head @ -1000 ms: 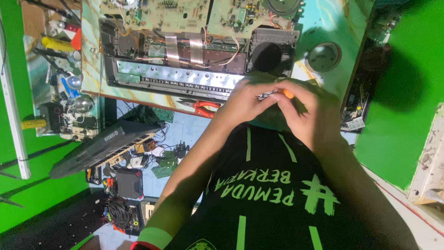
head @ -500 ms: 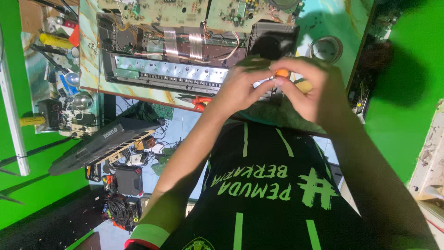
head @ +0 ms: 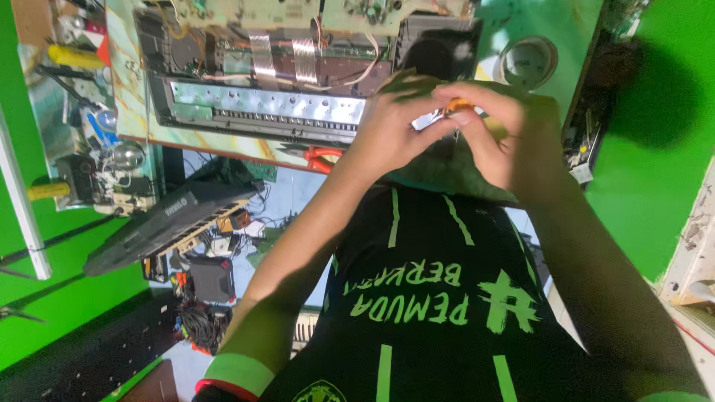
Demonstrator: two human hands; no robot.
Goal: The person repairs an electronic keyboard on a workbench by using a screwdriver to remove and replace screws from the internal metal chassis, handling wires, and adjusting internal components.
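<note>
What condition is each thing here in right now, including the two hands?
left hand: raised, fingers pinching a small metal part.
right hand: curled around an orange-tipped tool.
opened keyboard chassis: cover off, circuit boards and ribbon cables exposed.
red-handled pliers: lying on the table edge, untouched.
dark cover panel: off, tilted below the table.

— What is held between the hands?

— A small orange-tipped tool (head: pixel 458 106) with a thin metal part beside it, pinched above the table's near edge. Most of it is hidden by fingers, so its full shape cannot be told.

— And behind it?

— An opened black electronic chassis (head: pixel 298 82) lying flat on the table, its lid off, with a silvery perforated metal strip along the front, white ribbon cables and pale circuit boards exposed.
</note>
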